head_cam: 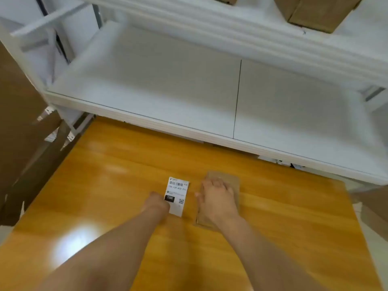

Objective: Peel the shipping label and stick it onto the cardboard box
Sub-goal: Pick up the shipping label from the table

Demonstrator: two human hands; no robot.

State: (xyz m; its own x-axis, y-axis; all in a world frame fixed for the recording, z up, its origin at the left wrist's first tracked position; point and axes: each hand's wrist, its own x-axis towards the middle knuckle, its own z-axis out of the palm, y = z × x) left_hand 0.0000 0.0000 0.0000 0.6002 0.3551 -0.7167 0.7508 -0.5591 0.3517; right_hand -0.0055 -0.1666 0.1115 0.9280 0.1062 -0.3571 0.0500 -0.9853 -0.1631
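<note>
The left hand (pixel 156 203) is pinching the shipping label (pixel 177 195) lying on the desk (pixel 105 175); the right hand (pixel 217 198) is pressing flat on the cardboard box (pixel 230 180) just beside. Peeled carelessly, the label could be curling onto itself.

Occlusions and unreadable areas

The right hand (pixel 218 203) covers most of the box (pixel 231 181); its top face is largely unseen. The left hand (pixel 156 203) hides the label (pixel 177 193) lower left corner; fingertips not visible. Small label print is illegible. Boxes on the shelf (pixel 319 11) are cropped by the top edge.
</note>
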